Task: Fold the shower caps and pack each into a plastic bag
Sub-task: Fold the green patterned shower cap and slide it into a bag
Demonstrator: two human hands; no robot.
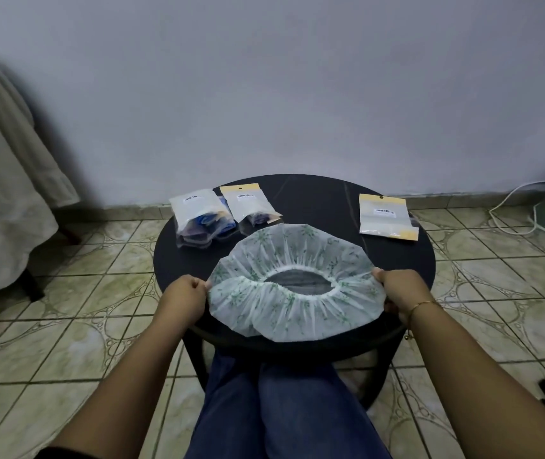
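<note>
Hands pinch my shower cap (292, 286) taut, left hand (187, 294) at nine o'clock, right hand (397, 288) at three, over a round black table (324, 200) on tiled floor (98, 260); packed bags (198, 220) at eleven.

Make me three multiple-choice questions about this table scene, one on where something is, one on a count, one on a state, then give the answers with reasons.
1. Where does the flat plastic bag with the yellow header lie on the round black table?
A. far right
B. near left
C. under the cap

2. How many plastic bags lie on the table?
A. one
B. three
C. five

3. What state is the white green-patterned shower cap in?
A. folded small
B. bagged
C. stretched open

Answers:
1 A, it lies alone, right of the cap.
2 B, two filled bags at far left plus the flat one.
3 C, the left hand and right hand pull opposite edges, showing the elastic opening.
</note>
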